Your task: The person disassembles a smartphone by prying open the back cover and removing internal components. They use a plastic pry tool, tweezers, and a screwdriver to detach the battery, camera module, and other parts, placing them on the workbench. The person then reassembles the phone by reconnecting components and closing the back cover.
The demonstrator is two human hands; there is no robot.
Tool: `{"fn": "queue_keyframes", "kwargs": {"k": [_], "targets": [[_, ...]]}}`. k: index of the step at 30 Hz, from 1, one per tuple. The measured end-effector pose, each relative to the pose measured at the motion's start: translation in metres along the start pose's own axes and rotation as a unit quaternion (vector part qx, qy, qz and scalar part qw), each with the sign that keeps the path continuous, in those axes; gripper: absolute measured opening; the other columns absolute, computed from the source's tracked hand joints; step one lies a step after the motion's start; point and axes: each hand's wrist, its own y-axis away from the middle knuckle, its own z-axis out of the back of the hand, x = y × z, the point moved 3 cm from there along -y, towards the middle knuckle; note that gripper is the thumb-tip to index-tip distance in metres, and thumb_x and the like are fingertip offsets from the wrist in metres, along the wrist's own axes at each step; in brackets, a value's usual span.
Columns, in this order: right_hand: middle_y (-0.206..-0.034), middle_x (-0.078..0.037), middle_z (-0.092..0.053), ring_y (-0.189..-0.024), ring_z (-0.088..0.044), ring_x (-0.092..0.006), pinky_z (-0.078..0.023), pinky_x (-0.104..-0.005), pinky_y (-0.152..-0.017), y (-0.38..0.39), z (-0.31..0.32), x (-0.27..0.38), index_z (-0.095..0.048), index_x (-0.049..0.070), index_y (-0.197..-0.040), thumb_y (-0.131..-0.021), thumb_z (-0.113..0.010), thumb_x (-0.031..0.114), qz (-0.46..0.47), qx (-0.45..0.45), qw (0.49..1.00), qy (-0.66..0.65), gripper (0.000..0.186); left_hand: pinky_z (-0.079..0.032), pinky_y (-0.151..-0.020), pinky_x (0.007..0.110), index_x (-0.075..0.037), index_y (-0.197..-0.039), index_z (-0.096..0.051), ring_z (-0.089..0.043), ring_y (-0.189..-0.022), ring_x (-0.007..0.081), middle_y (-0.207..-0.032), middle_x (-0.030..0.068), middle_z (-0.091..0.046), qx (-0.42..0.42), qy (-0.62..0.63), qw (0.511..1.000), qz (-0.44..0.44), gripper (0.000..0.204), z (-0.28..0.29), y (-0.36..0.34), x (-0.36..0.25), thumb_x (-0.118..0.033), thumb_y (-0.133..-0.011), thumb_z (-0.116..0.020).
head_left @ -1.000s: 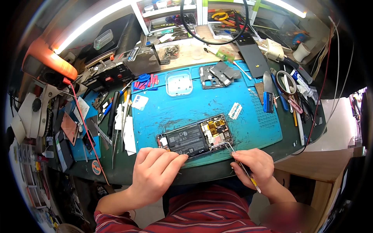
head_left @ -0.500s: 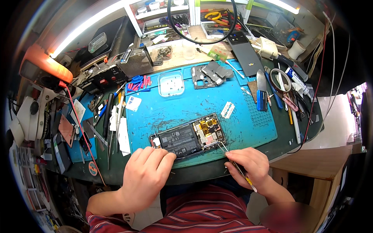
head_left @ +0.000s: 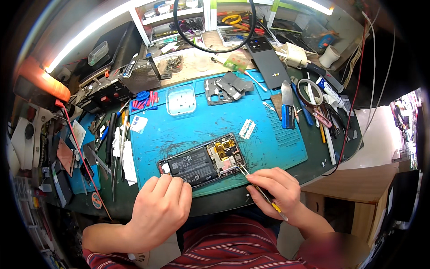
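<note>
- Head view, right hand [head_left: 278, 190], right of centre in the lower half of the frame: thumb and fingers [head_left: 264, 178] are pinched together around slim metal tweezers [head_left: 276, 208] with a yellow patch near the rear end.
- The tweezers slant from lower right to upper left, their two tips slightly apart at the lower right corner of a phone [head_left: 205, 162]; whether they touch it is too small to make out.
- The right forearm enters from the lower right, the wrist bent inward and the back of the hand facing up and outward.
- Left hand [head_left: 156, 210], lower left of centre: its fingers [head_left: 172, 184] are curled under, knuckles up, in front of the phone's lower left edge. The fingertips are hidden, so it is impossible to say whether they grip anything.
- The left forearm comes in from the lower left, out of a red striped sleeve [head_left: 107, 259].
- The phone lies tilted just below the frame's middle, its black battery [head_left: 193, 166] and inner parts bare, on a blue mat [head_left: 179, 130] covering part of the dark green desk [head_left: 224, 202].
- A razor blade [head_left: 247, 129] lies near the phone, above its right end.
</note>
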Motion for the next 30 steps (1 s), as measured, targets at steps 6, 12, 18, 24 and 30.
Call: {"fn": "queue_keyframes", "kwargs": {"k": [6,12,18,24,30], "targets": [[-0.105,-0.013,-0.073,-0.080,-0.072,-0.0276,-0.058,-0.0346,-0.067,-0.002,-0.001,0.002,-0.073,0.002,-0.115,-0.079,-0.084,-0.004,-0.005,0.000,1.000,-0.007,0.039,-0.039,-0.065,0.034,-0.011,-0.073,-0.052,-0.051,-0.074,0.0201,-0.075,0.0048,-0.046,0.030,-0.028,0.999,-0.002,0.014,0.000,-0.001,-0.001,-0.009,-0.075,-0.065],[-0.105,-0.012,-0.073,-0.080,-0.072,-0.0279,-0.059,-0.0348,-0.067,-0.003,-0.001,0.002,-0.074,0.002,-0.116,-0.078,-0.084,-0.003,-0.003,0.006,1.000,0.001,0.039,-0.039,-0.065,0.034,-0.010,-0.074,-0.052,-0.051,-0.074,0.0202,-0.075,0.0047,-0.046,0.022,-0.016,1.000,0.003,0.013,-0.002,0.000,0.000,-0.008,-0.076,-0.065],[-0.106,-0.012,-0.073,-0.080,-0.072,-0.0269,-0.058,-0.0342,-0.067,-0.003,-0.003,0.003,-0.073,0.003,-0.116,-0.078,-0.085,-0.003,0.009,0.006,1.000,0.014,0.041,-0.045,-0.071,0.035,-0.006,-0.084,-0.057,-0.059,-0.079,0.0213,-0.086,0.0064,-0.059,-0.037,0.054,0.998,-0.006,0.015,-0.003,-0.003,0.005,-0.005,-0.074,-0.069],[-0.107,-0.011,-0.073,-0.079,-0.071,-0.0264,-0.058,-0.0337,-0.066,-0.002,-0.004,0.002,-0.073,0.003,-0.116,-0.078,-0.085,-0.003,0.015,0.005,1.000,0.021,0.040,-0.050,-0.070,0.035,-0.005,-0.089,-0.059,-0.060,-0.078,0.0208,-0.084,0.0070,-0.056,-0.030,0.101,0.994,0.015,0.018,-0.004,-0.003,0.007,-0.007,-0.076,-0.071],[-0.105,-0.012,-0.073,-0.080,-0.072,-0.0276,-0.059,-0.0349,-0.067,-0.004,-0.003,0.003,-0.073,0.002,-0.114,-0.078,-0.083,-0.004,-0.005,0.004,1.000,0.006,0.038,-0.053,-0.068,0.035,-0.003,-0.097,-0.060,-0.062,-0.078,0.0230,-0.086,0.0081,-0.054,-0.018,0.183,0.981,0.056,0.025,-0.012,0.004,0.006,-0.005,-0.075,-0.072]]}}
